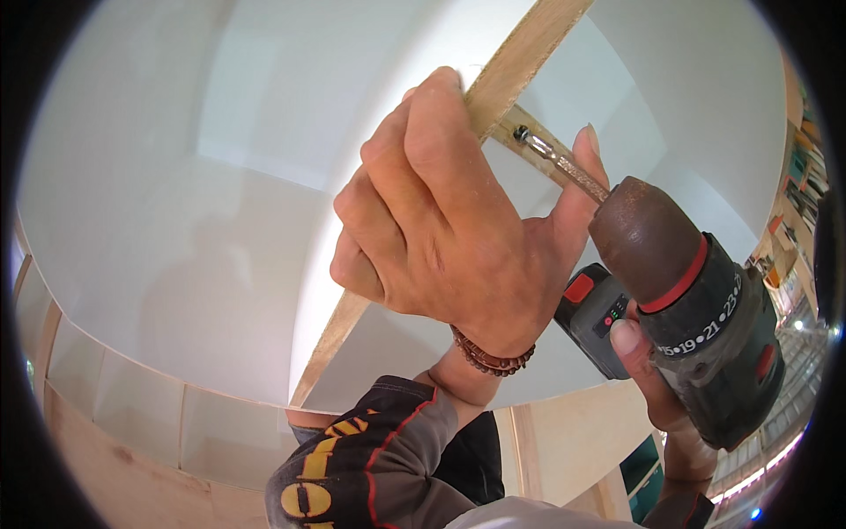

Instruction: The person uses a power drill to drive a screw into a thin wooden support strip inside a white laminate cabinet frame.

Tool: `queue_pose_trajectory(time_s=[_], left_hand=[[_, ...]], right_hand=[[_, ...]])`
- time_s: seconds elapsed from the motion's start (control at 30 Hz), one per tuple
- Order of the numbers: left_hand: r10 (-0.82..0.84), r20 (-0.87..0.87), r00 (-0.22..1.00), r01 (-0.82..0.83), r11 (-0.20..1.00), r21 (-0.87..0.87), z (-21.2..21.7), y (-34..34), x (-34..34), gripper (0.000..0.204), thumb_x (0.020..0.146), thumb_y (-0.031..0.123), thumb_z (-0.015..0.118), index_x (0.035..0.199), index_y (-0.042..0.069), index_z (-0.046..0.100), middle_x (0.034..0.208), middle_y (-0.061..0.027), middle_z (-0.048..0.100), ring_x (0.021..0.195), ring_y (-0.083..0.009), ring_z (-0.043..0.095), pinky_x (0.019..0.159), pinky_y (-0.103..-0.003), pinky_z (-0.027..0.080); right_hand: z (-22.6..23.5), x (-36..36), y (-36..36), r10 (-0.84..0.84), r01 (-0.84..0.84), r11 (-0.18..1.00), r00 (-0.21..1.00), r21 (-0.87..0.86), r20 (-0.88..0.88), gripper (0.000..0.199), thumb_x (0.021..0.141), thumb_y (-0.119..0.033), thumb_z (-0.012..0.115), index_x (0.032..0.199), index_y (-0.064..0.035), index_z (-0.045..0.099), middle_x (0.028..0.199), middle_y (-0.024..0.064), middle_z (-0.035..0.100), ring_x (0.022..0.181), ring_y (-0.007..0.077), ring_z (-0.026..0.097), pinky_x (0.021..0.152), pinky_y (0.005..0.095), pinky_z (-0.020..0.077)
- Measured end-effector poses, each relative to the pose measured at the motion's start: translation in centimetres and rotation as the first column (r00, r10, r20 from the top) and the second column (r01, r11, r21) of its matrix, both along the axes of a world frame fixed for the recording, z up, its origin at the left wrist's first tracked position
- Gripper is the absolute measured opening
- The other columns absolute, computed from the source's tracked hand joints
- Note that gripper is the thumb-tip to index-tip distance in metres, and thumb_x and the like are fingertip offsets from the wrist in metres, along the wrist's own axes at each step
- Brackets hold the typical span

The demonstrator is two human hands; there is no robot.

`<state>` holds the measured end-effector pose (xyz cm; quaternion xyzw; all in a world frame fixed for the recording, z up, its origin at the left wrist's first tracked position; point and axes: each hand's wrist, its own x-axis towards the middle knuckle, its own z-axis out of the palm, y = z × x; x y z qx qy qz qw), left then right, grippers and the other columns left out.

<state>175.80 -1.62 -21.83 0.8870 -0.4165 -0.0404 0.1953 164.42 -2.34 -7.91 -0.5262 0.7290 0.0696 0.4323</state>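
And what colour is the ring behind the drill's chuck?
The ring is red, shown best in the head view.

Single view: left fisheye camera, head-worn, faces downward at close range, the power drill [692,304] nearest the lens.

Colourful, blurred clutter [804,167] at the far right, small bright lights [798,325] below it
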Motion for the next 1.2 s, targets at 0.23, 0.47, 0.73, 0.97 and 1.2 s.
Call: queue_pose_trajectory(time_s=[0.23, 0.47, 0.73, 0.97, 1.2], left_hand=[[0.014, 0.002, 1.000, -0.014, 1.000, -0.018, -0.6, 0.4, 0.1, 0.067, 0.085, 0.069, 0.060, 0.122, 0.014, 0.066, 0.104, 0.0028, 0.065, 0.089, -0.0222, 0.054, 0.080, -0.037, 0.030], [0.010, 0.030, 0.999, -0.010, 1.000, 0.016, -0.5, -1.0, -0.4, 0.064, 0.089, 0.068, 0.055, 0.120, 0.014, 0.066, 0.103, 0.0025, 0.066, 0.089, -0.0214, 0.054, 0.081, -0.037, 0.030], [0.018, 0.014, 1.000, -0.018, 0.999, 0.028, -0.8, -0.8, -0.4, 0.065, 0.084, 0.067, 0.060, 0.121, 0.014, 0.066, 0.105, 0.0022, 0.066, 0.089, -0.0212, 0.054, 0.081, -0.037, 0.030], [0.015, -0.003, 1.000, -0.015, 0.999, 0.028, -0.7, -1.2, -0.7, 0.065, 0.084, 0.067, 0.060, 0.122, 0.014, 0.066, 0.105, 0.0019, 0.066, 0.091, -0.0213, 0.055, 0.082, -0.037, 0.030], [0.015, -0.007, 1.000, -0.015, 1.000, 0.027, -0.9, -1.4, -0.7, 0.064, 0.085, 0.066, 0.060, 0.122, 0.014, 0.066, 0.106, 0.0019, 0.066, 0.090, -0.0209, 0.055, 0.083, -0.036, 0.030]], right_hand=[[-0.7, 1.1, 0.0, 0.008, -0.008, 1.000, 1.000, 0.010, -0.006, 0.023, 0.088, -0.012, 0.077, 0.107, -0.0038, 0.067, 0.094, -0.0001, 0.065, 0.092, 0.0140, 0.059, 0.091, 0.0316, 0.0461], [-1.0, -0.2, -0.4, -0.017, 0.018, 0.997, 1.000, -0.078, 0.016, 0.019, 0.088, -0.012, 0.076, 0.103, -0.0043, 0.067, 0.093, -0.0001, 0.065, 0.091, 0.0137, 0.059, 0.089, 0.0313, 0.0461], [-0.6, 0.2, -1.5, -0.001, -0.002, 0.999, 0.999, 0.052, 0.054, 0.026, 0.086, -0.015, 0.078, 0.108, -0.0047, 0.068, 0.092, -0.0009, 0.067, 0.088, 0.0138, 0.061, 0.085, 0.0310, 0.0485], [-1.7, 0.7, -0.2, 0.002, -0.032, 0.981, 0.989, -0.194, -0.150, 0.028, 0.086, -0.017, 0.079, 0.108, -0.0049, 0.068, 0.095, 0.0011, 0.068, 0.090, 0.0138, 0.062, 0.085, 0.0303, 0.0476], [-1.3, -0.4, -1.9, 0.144, -0.147, 0.989, 0.981, -0.019, -0.130, 0.024, 0.088, -0.017, 0.076, 0.108, -0.0047, 0.068, 0.095, -0.0004, 0.066, 0.090, 0.0117, 0.059, 0.084, 0.0286, 0.0464]])
